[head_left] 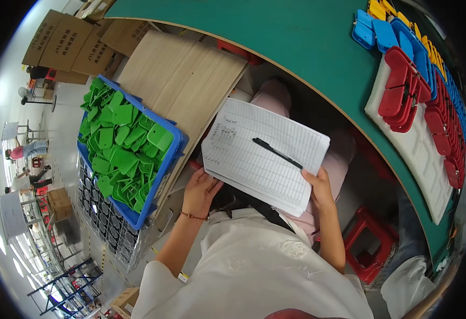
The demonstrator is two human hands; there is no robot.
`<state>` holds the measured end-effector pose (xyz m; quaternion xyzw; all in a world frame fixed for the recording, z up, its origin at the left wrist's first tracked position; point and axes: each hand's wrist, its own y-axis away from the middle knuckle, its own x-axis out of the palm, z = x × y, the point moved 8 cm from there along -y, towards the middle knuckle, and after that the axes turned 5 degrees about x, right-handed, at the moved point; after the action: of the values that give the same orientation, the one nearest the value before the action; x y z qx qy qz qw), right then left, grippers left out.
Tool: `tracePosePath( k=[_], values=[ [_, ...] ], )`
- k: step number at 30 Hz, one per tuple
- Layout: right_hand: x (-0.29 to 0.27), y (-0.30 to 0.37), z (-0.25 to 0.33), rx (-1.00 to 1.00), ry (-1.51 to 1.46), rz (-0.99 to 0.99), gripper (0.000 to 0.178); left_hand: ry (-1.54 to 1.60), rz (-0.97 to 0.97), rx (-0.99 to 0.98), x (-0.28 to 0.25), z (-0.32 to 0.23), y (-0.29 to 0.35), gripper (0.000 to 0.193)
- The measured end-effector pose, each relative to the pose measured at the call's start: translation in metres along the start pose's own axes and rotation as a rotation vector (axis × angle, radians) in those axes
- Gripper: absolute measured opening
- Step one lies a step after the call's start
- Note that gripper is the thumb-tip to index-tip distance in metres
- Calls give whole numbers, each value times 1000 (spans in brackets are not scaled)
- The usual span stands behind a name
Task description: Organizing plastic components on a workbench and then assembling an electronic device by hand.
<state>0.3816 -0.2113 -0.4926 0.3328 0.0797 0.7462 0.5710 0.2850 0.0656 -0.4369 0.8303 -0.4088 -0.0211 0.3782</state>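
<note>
A stack of white ruled sheets (pixel 243 165) with handwriting down its left side lies over my lap, tilted. My left hand (pixel 200 192) is closed on its lower left edge, the fingers partly hidden underneath. At the right edge, my right hand (pixel 320 187) grips the same stack, its thumb on top. A black pen (pixel 277 153) rests slantwise across the top sheet, one end close to my right thumb.
A blue crate (pixel 164 175) of green plastic pieces (pixel 121 133) stands left on a wooden board (pixel 182 69). A green table (pixel 296 48) curves ahead; red pieces (pixel 400 95) lie on a white foam tray (pixel 424 159), beside blue pieces (pixel 384 34). A red stool (pixel 368 239) is right.
</note>
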Motion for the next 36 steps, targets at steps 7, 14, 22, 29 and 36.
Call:
tracePosePath(
  k=[7,14,22,29,36],
  values=[
    [52,-47,-16,67,-75,121,41,-147,-33,213,-14,-3,4,42],
    [129,-99,-18,69,-90,311,45,-1267,193,661,13,-9,36,41],
    [204,-146,-52,32,111,369,51,-1372,193,712,14,-8,43,41],
    [234,-178,-118,64,819,415,43,-1392,193,683,14,-5,41,41],
    [240,-162,-119,0,1256,418,28,-1407,198,651,10,-10,41,42]
  ],
)
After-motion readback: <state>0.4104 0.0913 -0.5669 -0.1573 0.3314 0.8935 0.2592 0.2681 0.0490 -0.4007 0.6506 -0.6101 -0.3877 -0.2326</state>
